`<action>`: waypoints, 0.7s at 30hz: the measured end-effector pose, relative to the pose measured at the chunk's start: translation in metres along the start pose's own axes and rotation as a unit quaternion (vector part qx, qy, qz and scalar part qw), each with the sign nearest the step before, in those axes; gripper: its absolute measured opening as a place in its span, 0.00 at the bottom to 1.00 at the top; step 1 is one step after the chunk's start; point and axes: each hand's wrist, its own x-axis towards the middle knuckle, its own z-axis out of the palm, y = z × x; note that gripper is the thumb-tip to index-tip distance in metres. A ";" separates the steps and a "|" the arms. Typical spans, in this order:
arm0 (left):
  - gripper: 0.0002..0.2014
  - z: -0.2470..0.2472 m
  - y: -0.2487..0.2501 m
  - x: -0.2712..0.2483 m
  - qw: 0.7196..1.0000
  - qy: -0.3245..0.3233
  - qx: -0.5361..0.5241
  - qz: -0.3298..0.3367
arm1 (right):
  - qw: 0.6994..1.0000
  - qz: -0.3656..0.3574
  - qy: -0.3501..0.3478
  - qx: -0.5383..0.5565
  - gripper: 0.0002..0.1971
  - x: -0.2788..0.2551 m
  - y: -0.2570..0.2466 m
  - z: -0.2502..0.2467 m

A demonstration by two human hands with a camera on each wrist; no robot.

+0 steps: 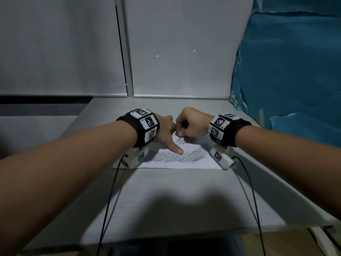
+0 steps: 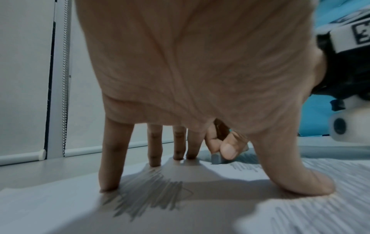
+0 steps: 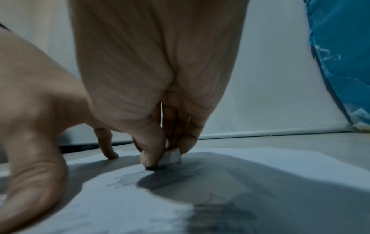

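The right grip [image 1: 191,123] pinches an eraser [image 3: 172,157] near the far edge of the scribbled paper [image 1: 208,163]; the left grip [image 1: 166,132], fingers spread, presses that paper onto the bench [image 1: 175,191].

Eraser [image 3: 172,157] and scribbled sheet of paper [image 1: 175,165] on a table [image 1: 175,191].
The small, pale eraser is shown with its lower edge set on the far part of the sheet, at the edge of a patch of pencil scribble [image 1: 186,157]. The white sheet is laid flat on the grey table, with bands of grey scribble drawn across its middle.
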 end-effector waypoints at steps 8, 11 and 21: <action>0.58 0.004 -0.002 -0.003 1.000 -0.002 -0.010 -0.011 | 0.998 0.031 0.053 -0.022 0.04 0.012 -0.003 -0.002; 0.58 0.006 -0.004 -0.003 1.000 -0.005 -0.014 -0.013 | 0.999 0.013 0.031 -0.019 0.05 0.006 -0.007 0.001; 0.60 0.003 -0.001 -0.004 0.999 -0.025 -0.014 -0.031 | 0.997 0.051 0.049 -0.010 0.05 0.008 -0.003 -0.003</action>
